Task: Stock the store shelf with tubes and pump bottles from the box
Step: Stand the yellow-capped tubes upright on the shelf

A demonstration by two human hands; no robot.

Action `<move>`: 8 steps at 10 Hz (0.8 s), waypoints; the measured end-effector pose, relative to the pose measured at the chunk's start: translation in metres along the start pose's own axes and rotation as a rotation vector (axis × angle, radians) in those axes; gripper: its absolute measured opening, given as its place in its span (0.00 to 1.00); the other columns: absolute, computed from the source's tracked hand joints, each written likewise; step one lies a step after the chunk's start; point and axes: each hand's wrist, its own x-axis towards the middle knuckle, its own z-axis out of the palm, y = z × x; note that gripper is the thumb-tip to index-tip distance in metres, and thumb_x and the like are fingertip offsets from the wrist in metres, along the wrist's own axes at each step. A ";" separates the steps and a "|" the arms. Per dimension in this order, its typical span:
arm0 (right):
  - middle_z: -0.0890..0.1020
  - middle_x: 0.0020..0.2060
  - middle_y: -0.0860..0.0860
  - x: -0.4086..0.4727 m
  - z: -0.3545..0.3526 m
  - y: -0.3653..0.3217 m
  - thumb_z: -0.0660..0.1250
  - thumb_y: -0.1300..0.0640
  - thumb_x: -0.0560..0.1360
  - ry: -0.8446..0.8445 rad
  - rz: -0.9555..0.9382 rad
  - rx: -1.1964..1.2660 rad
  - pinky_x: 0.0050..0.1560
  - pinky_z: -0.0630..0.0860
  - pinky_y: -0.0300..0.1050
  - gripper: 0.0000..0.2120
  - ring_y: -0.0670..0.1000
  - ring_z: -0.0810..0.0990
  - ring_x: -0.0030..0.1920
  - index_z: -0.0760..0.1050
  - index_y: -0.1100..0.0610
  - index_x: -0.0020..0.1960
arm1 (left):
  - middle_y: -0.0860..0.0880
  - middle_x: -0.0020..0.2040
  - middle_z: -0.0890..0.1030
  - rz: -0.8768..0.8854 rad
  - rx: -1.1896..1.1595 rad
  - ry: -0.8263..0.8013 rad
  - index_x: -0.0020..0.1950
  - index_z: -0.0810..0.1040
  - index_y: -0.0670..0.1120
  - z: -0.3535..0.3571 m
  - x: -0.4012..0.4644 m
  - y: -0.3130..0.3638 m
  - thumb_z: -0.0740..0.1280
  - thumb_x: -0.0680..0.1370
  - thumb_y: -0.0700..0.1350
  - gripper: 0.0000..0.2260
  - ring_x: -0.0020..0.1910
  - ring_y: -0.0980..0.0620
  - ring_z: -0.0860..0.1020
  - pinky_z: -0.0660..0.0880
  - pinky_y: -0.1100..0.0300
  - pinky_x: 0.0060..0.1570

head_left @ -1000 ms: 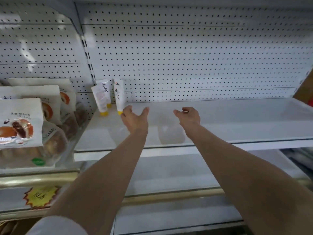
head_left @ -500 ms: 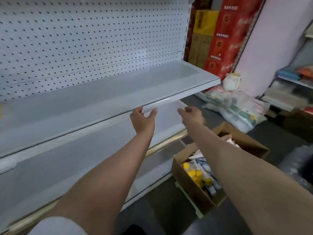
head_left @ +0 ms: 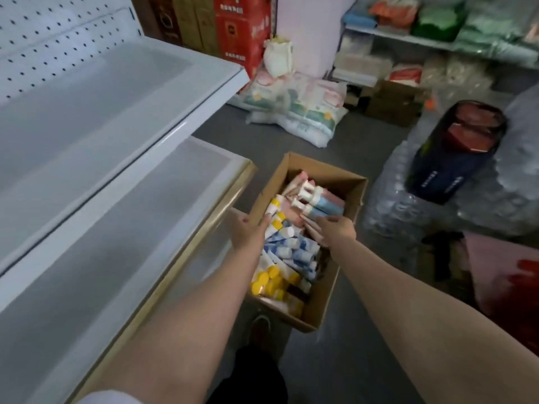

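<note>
White shelves (head_left: 96, 118) stand bare at left. The left hand (head_left: 248, 233) reaches into the cardboard box (head_left: 354, 185) on the floor, fingers on a yellow-capped tube (head_left: 274, 206); whether it grips is unclear. The right hand (head_left: 335, 228) touches pump bottles (head_left: 318, 201), grip likewise unclear

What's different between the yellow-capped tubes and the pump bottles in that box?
The yellow-capped tubes have flat, round yellow caps; the pump bottles end in white pump heads. The tubes look white, while the bottles are pink and pale blue. The tubes lie at the near end of the box, the bottles at the far end. Both lie on their sides.
</note>
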 end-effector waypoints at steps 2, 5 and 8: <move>0.81 0.41 0.51 0.068 0.023 0.009 0.73 0.44 0.73 0.140 0.226 -0.088 0.57 0.81 0.55 0.13 0.56 0.82 0.49 0.77 0.52 0.41 | 0.44 0.59 0.79 -0.164 0.112 -0.096 0.63 0.74 0.42 0.052 0.069 -0.022 0.73 0.71 0.60 0.30 0.57 0.42 0.78 0.75 0.49 0.59; 0.84 0.47 0.54 0.154 0.077 0.047 0.72 0.43 0.75 0.079 0.313 -0.172 0.49 0.78 0.46 0.21 0.54 0.82 0.47 0.81 0.58 0.59 | 0.45 0.64 0.78 -0.218 0.385 -0.270 0.68 0.76 0.45 0.083 0.133 -0.056 0.66 0.78 0.60 0.25 0.60 0.43 0.78 0.72 0.56 0.56; 0.81 0.55 0.52 0.217 0.111 0.040 0.71 0.41 0.74 0.039 0.283 -0.228 0.54 0.76 0.47 0.24 0.53 0.79 0.54 0.76 0.54 0.63 | 0.43 0.62 0.79 -0.389 0.112 -0.411 0.67 0.72 0.54 0.110 0.179 -0.082 0.68 0.78 0.54 0.18 0.57 0.44 0.80 0.78 0.51 0.57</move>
